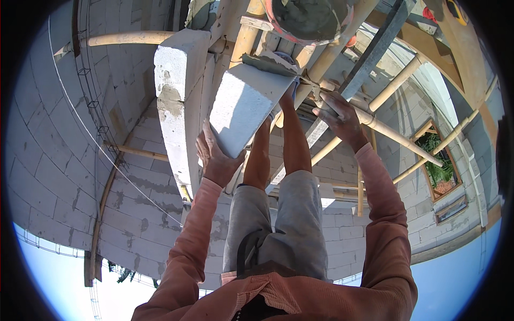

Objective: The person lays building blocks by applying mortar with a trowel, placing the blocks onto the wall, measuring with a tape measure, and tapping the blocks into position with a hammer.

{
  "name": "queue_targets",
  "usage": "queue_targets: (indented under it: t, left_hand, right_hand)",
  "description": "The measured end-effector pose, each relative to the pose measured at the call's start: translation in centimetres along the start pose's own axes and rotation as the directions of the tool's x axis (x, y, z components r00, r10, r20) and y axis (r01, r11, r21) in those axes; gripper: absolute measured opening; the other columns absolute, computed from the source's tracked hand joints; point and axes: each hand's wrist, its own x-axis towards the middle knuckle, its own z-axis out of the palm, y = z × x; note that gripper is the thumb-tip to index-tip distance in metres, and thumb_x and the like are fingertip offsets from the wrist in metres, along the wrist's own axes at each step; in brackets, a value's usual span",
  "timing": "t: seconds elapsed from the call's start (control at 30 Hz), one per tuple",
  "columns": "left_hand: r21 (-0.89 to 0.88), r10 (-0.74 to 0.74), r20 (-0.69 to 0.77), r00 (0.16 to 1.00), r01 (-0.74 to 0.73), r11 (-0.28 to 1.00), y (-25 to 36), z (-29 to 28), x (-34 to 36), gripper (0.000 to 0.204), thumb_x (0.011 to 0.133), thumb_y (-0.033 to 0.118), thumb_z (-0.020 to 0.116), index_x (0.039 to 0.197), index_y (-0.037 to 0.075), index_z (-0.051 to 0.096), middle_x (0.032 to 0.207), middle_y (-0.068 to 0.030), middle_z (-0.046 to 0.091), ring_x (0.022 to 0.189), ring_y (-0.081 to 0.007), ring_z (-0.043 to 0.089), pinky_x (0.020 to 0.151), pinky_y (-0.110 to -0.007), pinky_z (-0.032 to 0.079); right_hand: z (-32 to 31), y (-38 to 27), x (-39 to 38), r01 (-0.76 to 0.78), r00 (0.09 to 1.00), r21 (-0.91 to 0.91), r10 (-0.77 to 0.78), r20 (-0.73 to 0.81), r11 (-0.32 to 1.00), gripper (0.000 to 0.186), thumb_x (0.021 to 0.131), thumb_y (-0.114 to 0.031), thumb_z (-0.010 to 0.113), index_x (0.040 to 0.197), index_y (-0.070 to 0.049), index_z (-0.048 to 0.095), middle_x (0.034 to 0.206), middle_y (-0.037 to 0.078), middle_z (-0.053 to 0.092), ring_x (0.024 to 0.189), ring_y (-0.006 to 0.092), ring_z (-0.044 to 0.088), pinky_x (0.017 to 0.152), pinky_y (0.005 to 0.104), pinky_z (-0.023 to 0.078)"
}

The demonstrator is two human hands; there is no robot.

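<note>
A pale aerated concrete block (243, 101) is tilted in front of my legs. My left hand (217, 155) is closed around its near end, the palm and fingers on the lower corner. Grey mortar (267, 63) lies along the block's far end. My right hand (340, 119) is closed on a trowel (309, 81), its neck reaching toward that mortared end; the blade is mostly hidden by mortar. To the left of the held block stands a wall of similar blocks (179, 107), with smears of mortar on its side.
A reddish bucket (275, 25) of wet mortar stands at the far middle. Bamboo poles (393, 128) and a grey beam (369, 53) cross on the right. A white string (99, 144) runs down the left. Block walls (48, 155) surround the spot, with a wooden window frame (436, 160) at right.
</note>
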Motion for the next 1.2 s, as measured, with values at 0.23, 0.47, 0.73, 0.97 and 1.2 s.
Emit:
queue_targets:
  t: [0.23, 0.47, 0.73, 0.97, 1.2]
  left_hand:
    - [0.059, -0.033, 0.013, 0.999, 0.033, 0.998, 1.4, -0.2, 0.2, 0.128, 0.062, 0.025, 0.086, 0.156, 0.004, 0.002, 0.128, -0.0269, 0.036, 0.122, -0.0438, 0.038, 0.112, -0.051, 0.030]
    - [-0.009, -0.040, 0.068, 0.997, 0.040, 0.999, -0.4, -1.8, -0.9, 0.129, 0.061, 0.025, 0.087, 0.154, -0.002, 0.002, 0.142, -0.0301, 0.028, 0.134, -0.0439, 0.031, 0.115, -0.048, 0.028]
    - [-0.146, 0.103, 0.168, 0.980, -0.079, 0.986, -2.3, -4.8, -3.2, 0.133, 0.061, 0.032, 0.089, 0.153, -0.006, 0.001, 0.150, -0.0293, 0.021, 0.139, -0.0414, 0.027, 0.116, -0.047, 0.026]
    - [-0.135, 0.107, 0.195, 0.975, -0.082, 0.988, -1.9, -5.3, -4.6, 0.131, 0.059, 0.030, 0.090, 0.152, -0.007, 0.006, 0.147, -0.0305, 0.024, 0.131, -0.0440, 0.032, 0.113, -0.050, 0.029]
    - [-0.077, 0.198, 0.139, 0.970, -0.189, 0.979, -2.0, -5.2, -5.1, 0.130, 0.058, 0.030, 0.090, 0.152, -0.006, 0.007, 0.143, -0.0293, 0.028, 0.127, -0.0442, 0.035, 0.110, -0.052, 0.031]
  right_hand:
    - [-0.5, -4.7, -3.9, 0.085, 0.993, -0.097, -0.093, -0.077, 0.992, 0.048, 0.078, -0.011, 0.082, 0.119, 0.004, 0.062, 0.107, 0.017, 0.064, 0.089, 0.0312, 0.067, 0.074, 0.0388, 0.055]
    - [-0.7, -3.2, -4.5, -0.007, 0.979, 0.146, 0.036, -0.199, 0.989, 0.046, 0.084, -0.012, 0.078, 0.122, 0.003, 0.059, 0.109, 0.015, 0.065, 0.095, 0.0257, 0.065, 0.083, 0.0346, 0.052]
    - [2.8, 1.5, -0.6, -0.240, 0.967, 0.123, 0.227, 0.112, 0.963, 0.052, 0.090, -0.024, 0.072, 0.133, 0.000, 0.055, 0.132, 0.019, 0.058, 0.125, 0.0309, 0.053, 0.108, 0.0383, 0.039]
    - [2.8, 4.6, -5.5, -0.343, 0.938, 0.067, 0.337, 0.082, 0.937, 0.050, 0.093, -0.025, 0.068, 0.133, 0.002, 0.056, 0.137, 0.020, 0.055, 0.129, 0.0323, 0.052, 0.107, 0.0384, 0.041]
    - [0.7, 8.5, -9.1, -0.340, 0.940, -0.047, 0.341, 0.007, 0.939, 0.043, 0.092, -0.015, 0.067, 0.130, 0.002, 0.056, 0.133, 0.020, 0.057, 0.124, 0.0329, 0.056, 0.105, 0.0387, 0.044]
